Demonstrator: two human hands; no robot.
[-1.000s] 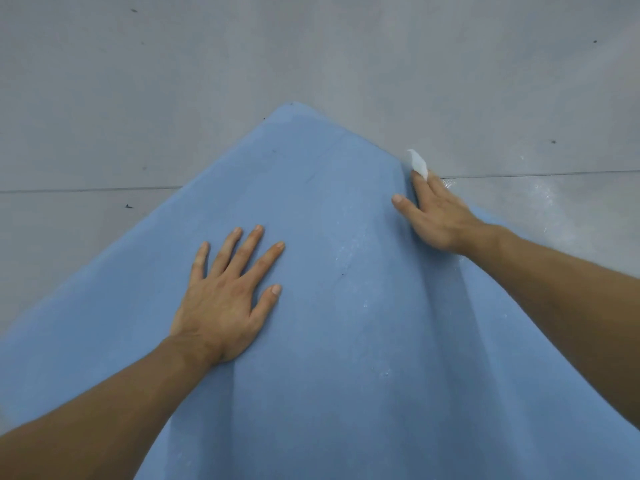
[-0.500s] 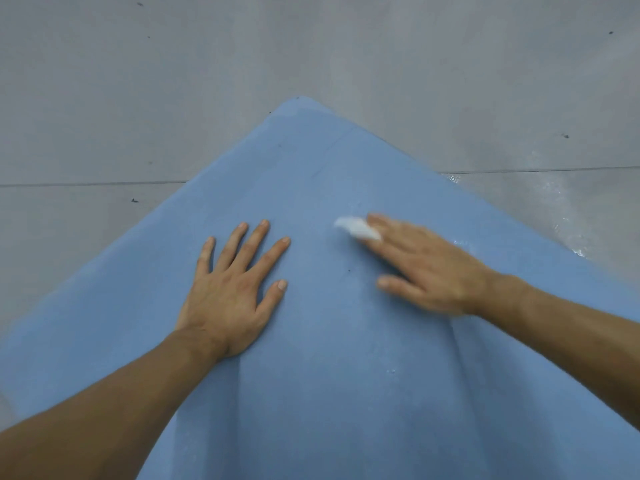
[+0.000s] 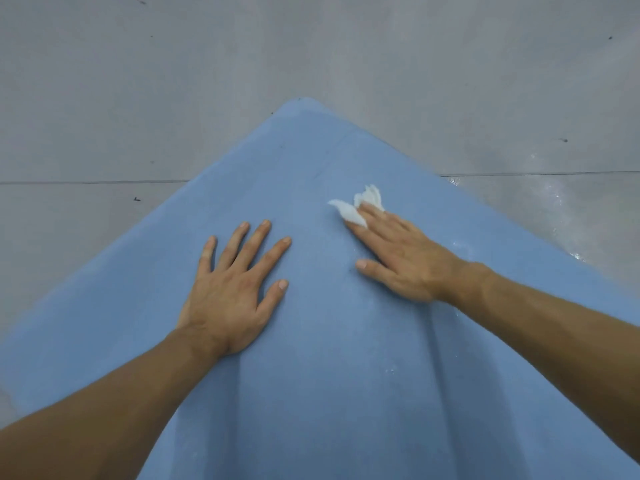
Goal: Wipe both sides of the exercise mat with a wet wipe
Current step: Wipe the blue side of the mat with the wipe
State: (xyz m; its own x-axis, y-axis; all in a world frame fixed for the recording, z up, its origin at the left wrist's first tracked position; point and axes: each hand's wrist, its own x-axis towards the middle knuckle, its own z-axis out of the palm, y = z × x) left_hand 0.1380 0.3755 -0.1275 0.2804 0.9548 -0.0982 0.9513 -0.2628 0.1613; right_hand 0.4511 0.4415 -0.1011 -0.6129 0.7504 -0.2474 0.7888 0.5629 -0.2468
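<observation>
My flat right hand is dragging the wipe in from the mat's right edge, my spread, empty left hand bracing; I'm still covering this side

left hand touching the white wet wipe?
Apart. Head view: bare blue exercise mat shows between the flat left hand and the crumpled white wet wipe under the right hand.

Crumpled white wet wipe lies on flat blue exercise mat.
</observation>
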